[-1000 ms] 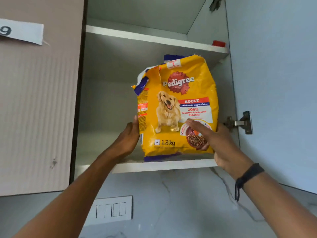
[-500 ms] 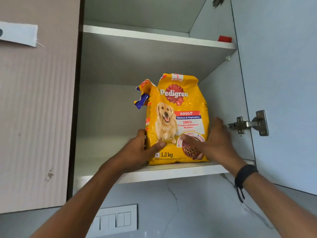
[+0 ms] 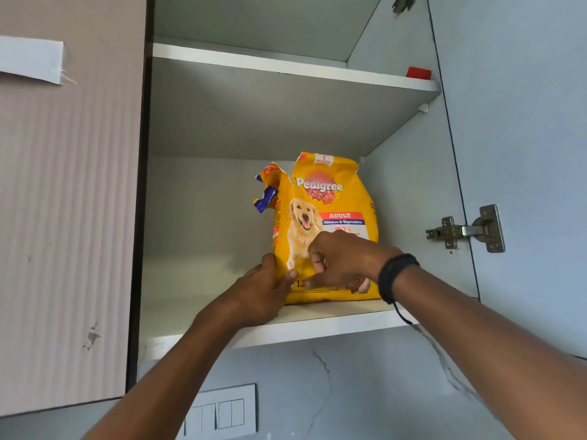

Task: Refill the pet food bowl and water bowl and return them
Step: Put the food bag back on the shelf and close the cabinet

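Observation:
A yellow Pedigree dog food bag [image 3: 330, 192] with a torn top stands upright on the lower shelf [image 3: 317, 328] of an open wall cabinet, towards the right side. My left hand [image 3: 260, 290] grips the bag's lower left edge, thumb on the front. My right hand [image 3: 346, 262] is in front of the bag's lower half with its fingers curled; whether it grips the bag is unclear. It wears a black wristband. No food bowl or water bowl is in view.
The cabinet door [image 3: 524, 122] hangs open at the right on a metal hinge [image 3: 467, 230]. A small red object [image 3: 418, 73] sits on the upper shelf [image 3: 254, 63]. A closed ribbed door [image 3: 70, 217] is at the left. Wall switches [image 3: 222, 411] sit below.
The bag went from held at the shelf's front edge to standing deeper on the shelf. My right hand slid from the bag's right side to its front.

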`<move>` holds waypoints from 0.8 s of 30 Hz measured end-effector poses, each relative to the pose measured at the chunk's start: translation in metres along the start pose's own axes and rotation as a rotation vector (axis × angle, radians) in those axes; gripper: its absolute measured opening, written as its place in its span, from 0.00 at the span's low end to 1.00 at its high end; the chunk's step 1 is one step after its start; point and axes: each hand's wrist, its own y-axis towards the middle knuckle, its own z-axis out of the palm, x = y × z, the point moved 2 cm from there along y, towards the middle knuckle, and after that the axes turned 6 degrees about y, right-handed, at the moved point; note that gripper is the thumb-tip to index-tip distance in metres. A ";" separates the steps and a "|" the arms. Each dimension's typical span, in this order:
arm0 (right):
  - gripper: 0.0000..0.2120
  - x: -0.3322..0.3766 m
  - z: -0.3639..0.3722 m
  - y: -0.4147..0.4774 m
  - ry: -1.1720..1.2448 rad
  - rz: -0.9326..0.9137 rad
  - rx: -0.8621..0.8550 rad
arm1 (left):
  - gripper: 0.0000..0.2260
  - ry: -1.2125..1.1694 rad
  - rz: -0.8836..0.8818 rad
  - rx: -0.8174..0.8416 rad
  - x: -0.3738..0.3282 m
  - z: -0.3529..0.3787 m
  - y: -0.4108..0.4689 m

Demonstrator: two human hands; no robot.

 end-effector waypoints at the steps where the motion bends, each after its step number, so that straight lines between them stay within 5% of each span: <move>1: 0.15 -0.002 0.003 0.009 -0.006 0.020 0.027 | 0.22 0.031 -0.013 -0.001 0.000 0.001 0.001; 5: 0.14 -0.017 0.024 0.039 -0.155 0.100 0.129 | 0.21 0.100 -0.038 -0.009 0.001 0.002 0.002; 10: 0.30 -0.034 0.058 0.054 -0.272 0.183 0.125 | 0.22 0.140 -0.042 -0.019 0.003 0.004 0.005; 17: 0.22 -0.023 0.053 0.032 -0.294 0.267 0.137 | 0.20 0.212 -0.025 -0.103 0.001 0.004 0.005; 24: 0.19 0.000 0.045 -0.022 0.084 0.431 -0.189 | 0.13 0.339 0.122 -0.274 -0.016 -0.008 -0.017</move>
